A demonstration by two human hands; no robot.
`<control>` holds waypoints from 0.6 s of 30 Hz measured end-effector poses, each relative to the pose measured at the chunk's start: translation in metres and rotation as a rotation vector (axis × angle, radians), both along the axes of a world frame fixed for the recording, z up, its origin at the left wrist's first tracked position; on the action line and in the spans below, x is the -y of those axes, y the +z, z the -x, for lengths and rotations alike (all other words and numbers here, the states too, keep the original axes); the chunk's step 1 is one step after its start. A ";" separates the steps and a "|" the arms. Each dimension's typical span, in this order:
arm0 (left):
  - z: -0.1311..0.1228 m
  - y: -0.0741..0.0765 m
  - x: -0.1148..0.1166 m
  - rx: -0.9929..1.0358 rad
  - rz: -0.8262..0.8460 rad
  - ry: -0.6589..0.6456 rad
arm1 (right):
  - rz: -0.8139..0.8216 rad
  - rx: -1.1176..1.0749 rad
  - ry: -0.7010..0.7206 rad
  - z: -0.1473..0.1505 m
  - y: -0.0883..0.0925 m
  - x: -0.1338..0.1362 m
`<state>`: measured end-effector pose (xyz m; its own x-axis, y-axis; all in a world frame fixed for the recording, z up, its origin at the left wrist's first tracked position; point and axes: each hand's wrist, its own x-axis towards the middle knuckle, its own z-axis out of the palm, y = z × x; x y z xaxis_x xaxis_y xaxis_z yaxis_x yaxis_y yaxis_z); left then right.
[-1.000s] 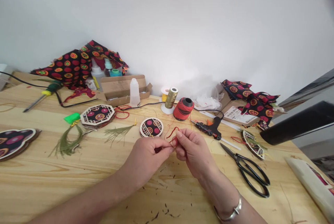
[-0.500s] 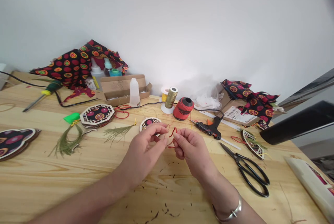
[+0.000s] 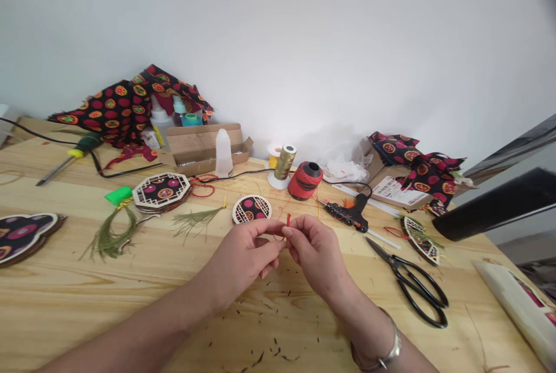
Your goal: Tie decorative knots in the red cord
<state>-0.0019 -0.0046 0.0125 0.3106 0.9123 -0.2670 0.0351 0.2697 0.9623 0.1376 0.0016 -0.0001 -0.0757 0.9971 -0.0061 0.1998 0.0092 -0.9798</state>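
Observation:
A short red cord (image 3: 288,220) stands up from the fingertips of my right hand (image 3: 316,245), whose thumb and index finger are pinched on it. My left hand (image 3: 247,251) meets it from the left, fingertips closed on the lower part of the same cord, most of which the fingers hide. Just beyond my left hand lies a round wooden-framed ornament (image 3: 252,209) with patterned fabric inside. A spool of red cord (image 3: 305,180) stands behind my hands, beside a gold thread cone (image 3: 285,162).
Black-handled scissors (image 3: 412,280) and a glue gun (image 3: 350,211) lie to the right. Leftward are an octagonal ornament (image 3: 161,191), green tassels (image 3: 113,233) and a screwdriver (image 3: 65,161). An open cardboard box (image 3: 191,144) and a white bottle (image 3: 223,153) stand near the wall.
My hands have come together, the left fingertips now touching the right. The red loop between them has been drawn into a short upright piece. The round ornament is less covered.

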 end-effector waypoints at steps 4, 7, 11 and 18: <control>0.000 -0.003 0.000 -0.104 -0.042 0.039 | -0.002 0.019 0.003 0.002 0.000 0.000; 0.001 -0.005 -0.001 -0.180 -0.131 0.074 | 0.006 0.005 0.016 0.004 0.001 0.000; 0.001 -0.002 -0.003 -0.218 -0.230 0.069 | 0.035 -0.027 0.027 0.003 0.001 0.000; 0.002 0.005 -0.004 -0.159 0.012 0.039 | 0.184 -0.138 0.099 0.000 0.004 -0.003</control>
<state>-0.0035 -0.0001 0.0172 0.2276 0.9193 -0.3210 0.1759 0.2854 0.9421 0.1379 0.0050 0.0035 -0.1860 0.9677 -0.1699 0.0709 -0.1593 -0.9847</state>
